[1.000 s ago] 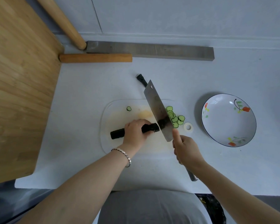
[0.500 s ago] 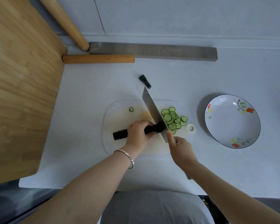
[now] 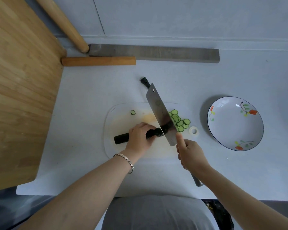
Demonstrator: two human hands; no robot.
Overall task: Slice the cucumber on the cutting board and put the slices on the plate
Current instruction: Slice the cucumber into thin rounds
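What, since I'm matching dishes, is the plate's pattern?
The plate is white with red flowers, green leaves, dark rim; head view.

Cucumber (image 3: 121, 138): dark green skin. Slices (image 3: 179, 122): pale green, darker rims. Plate (image 3: 234, 125): white, thin dark-blue rim, red-orange flowers with green leaves. Cutting board (image 3: 118, 120): milky white, yellowish stain. Cleaver (image 3: 160, 110): grey steel. Tabletop (image 3: 90, 90): pale blue-grey.
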